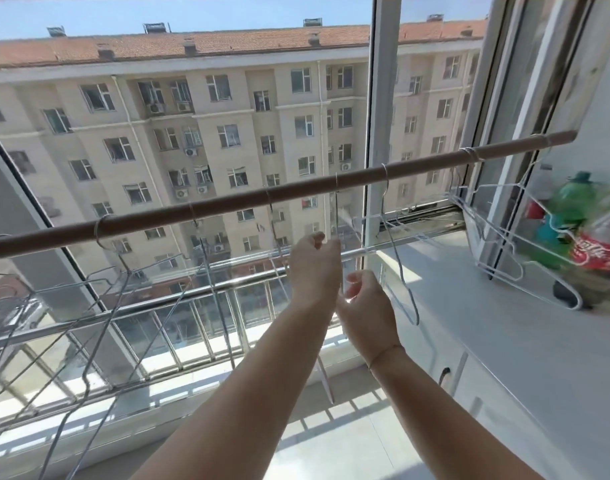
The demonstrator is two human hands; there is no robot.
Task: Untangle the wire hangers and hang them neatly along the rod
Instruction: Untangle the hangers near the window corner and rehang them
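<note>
Two bare forearms rise from the bottom edge, cut off below the elbows. The right hand [364, 306] is the lower one, its fingers curled inward about a thin wire. Glare from the glass washes that spot out, so I cannot tell whether it actually grips.

Just above it, the left hand [314, 268] brings thumb and fingertips together on the neck of the middle hanger [336, 209]. That hanger hangs edge-on and is nearly lost against the glass, and its lower part is mostly hidden behind the arms. Its hook sits on the brown rod [227, 204], which slants across the view and runs out of frame at the left.

A tangled bunch [99, 299] of hangers crowds the rod's left end, partly cut off by the frame. Two single hangers [273, 216] hang between it and the hands, and another hanger [404, 282] hangs just right of them. A second bunch [497, 244] sits near the right end, leaning over the white bench [452, 323].

Blurred bottles [587, 237], green and red-labelled, stand on the bench. Beyond the window frame [379, 98] are a railing [192, 292] and an apartment block [192, 98].
</note>
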